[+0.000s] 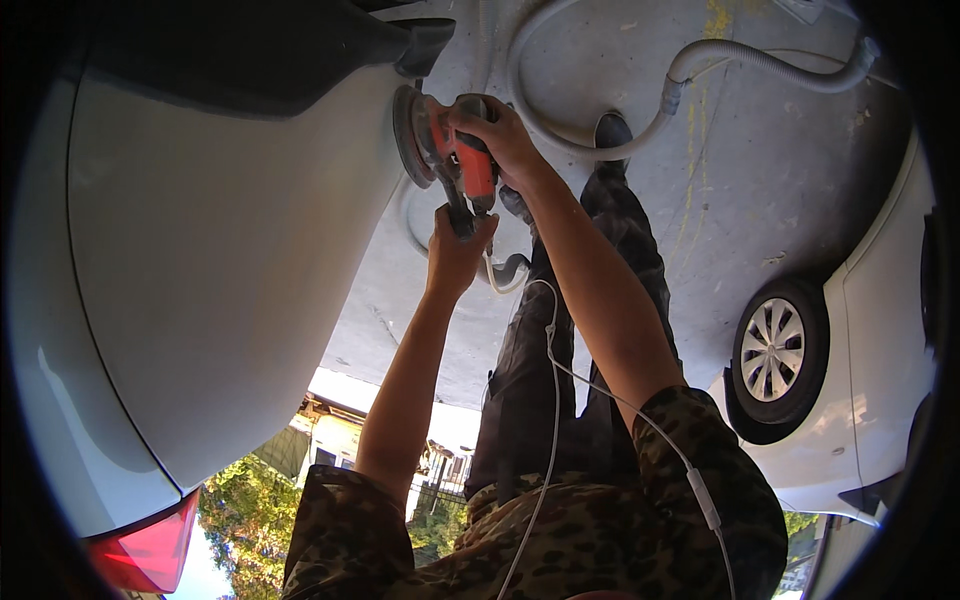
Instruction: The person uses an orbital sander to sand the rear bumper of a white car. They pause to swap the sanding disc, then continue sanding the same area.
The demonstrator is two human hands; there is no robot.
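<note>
Orange and black, a power sander is held up at the far edge of a pale car panel on the left; whether its round pad touches is unclear. The right hand's fingers clamp its body, the left hand's its near end. A grey hose lies far right.

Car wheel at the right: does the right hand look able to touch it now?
Probably not: the right hand holds the sander, and the wheel stands well apart across the floor.
</note>
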